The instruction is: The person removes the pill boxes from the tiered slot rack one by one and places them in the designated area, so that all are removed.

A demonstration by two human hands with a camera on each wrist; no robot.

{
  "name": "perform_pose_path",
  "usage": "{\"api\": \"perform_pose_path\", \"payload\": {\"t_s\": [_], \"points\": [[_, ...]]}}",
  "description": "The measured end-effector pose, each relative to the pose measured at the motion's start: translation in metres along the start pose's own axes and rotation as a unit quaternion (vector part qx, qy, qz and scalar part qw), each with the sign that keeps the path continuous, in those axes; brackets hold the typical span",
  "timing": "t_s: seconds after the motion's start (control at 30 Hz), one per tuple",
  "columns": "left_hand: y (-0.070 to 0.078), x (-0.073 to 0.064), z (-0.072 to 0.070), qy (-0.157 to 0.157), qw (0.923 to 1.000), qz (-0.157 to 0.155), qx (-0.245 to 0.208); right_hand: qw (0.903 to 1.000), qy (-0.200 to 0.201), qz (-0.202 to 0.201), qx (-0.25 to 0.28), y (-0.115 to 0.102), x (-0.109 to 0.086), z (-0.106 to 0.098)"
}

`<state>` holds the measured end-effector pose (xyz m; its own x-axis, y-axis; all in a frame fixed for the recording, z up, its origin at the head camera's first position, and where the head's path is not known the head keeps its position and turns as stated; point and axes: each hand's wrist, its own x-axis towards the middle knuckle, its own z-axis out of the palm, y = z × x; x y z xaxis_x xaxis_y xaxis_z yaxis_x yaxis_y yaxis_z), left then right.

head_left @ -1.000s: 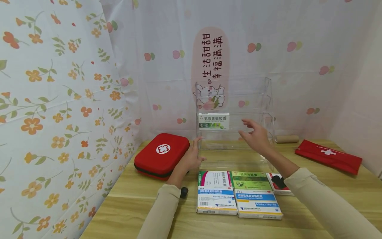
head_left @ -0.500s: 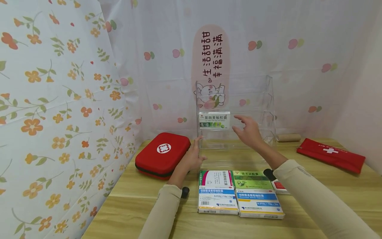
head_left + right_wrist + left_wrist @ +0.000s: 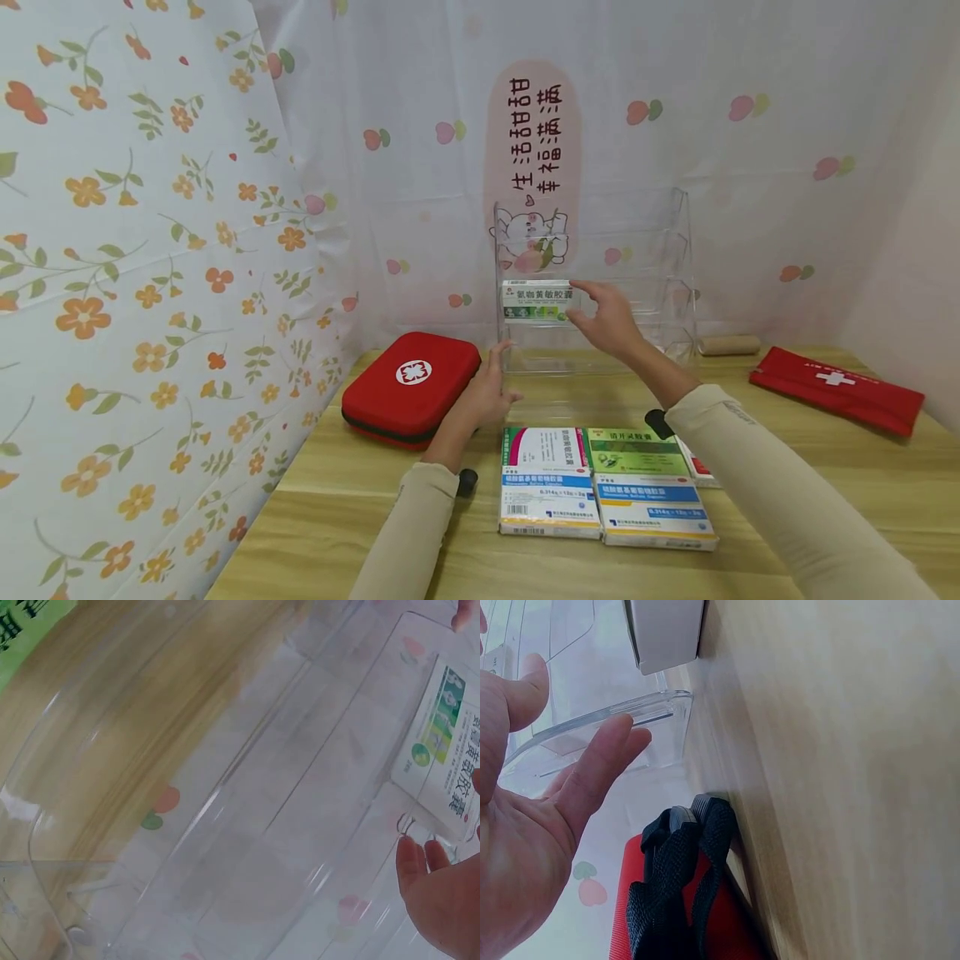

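A clear tiered display rack (image 3: 600, 363) stands at the back of the table. On one of its middle tiers, at the left end, leans a white and green medicine box (image 3: 534, 302), also seen in the right wrist view. My right hand (image 3: 609, 320) reaches in from the right, its index finger and thumb overlapping the box's right end. My left hand (image 3: 487, 400) stays beside the rack's lower left side, thumb and fingers spread; in the left wrist view its extended fingers (image 3: 607, 757) overlap the rack's side edge.
Several medicine boxes lie flat in front of the rack, among them a green box (image 3: 633, 454) and blue and white boxes (image 3: 551, 504). A red case (image 3: 401, 392) lies left, with a black strap (image 3: 679, 877). At right are a red pouch (image 3: 836, 390) and a tan roll (image 3: 729, 345).
My right hand has moved left across the rack to the white and green box's right end. The box and my left hand have stayed in place.
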<state>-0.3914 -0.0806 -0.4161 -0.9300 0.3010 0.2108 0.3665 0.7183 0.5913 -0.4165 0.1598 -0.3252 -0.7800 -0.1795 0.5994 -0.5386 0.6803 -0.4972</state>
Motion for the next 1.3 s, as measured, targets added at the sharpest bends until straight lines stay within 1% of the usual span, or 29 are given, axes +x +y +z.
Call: {"api": "perform_pose_path", "payload": {"t_s": [0.17,0.47,0.63,0.8,1.0,1.2,1.3], "points": [[0.000,-0.001,0.001,0.000,1.0000,-0.002,-0.007,0.9996,-0.022,0.020,0.002,-0.002,0.003,0.004],[0.002,-0.002,0.001,-0.003,0.9999,-0.010,0.008,0.9982,-0.023,0.053,0.019,0.003,0.007,0.005],[0.002,-0.002,0.000,-0.002,0.9999,-0.011,0.011,0.9989,-0.006,0.044,0.012,0.004,0.009,0.006],[0.002,-0.002,-0.001,-0.002,0.9998,-0.012,0.013,0.9988,0.017,0.036,0.027,0.004,0.009,0.008],[0.002,0.000,-0.002,-0.001,0.9999,-0.011,0.011,0.9983,0.047,0.019,0.028,0.008,0.010,0.017],[0.000,0.001,0.000,-0.001,1.0000,-0.003,0.004,0.9970,0.064,0.009,0.044,0.009,0.011,0.020],[0.001,0.000,0.000,-0.001,1.0000,-0.006,0.002,0.9965,0.070,0.003,0.045,0.009,0.012,0.019]]}}
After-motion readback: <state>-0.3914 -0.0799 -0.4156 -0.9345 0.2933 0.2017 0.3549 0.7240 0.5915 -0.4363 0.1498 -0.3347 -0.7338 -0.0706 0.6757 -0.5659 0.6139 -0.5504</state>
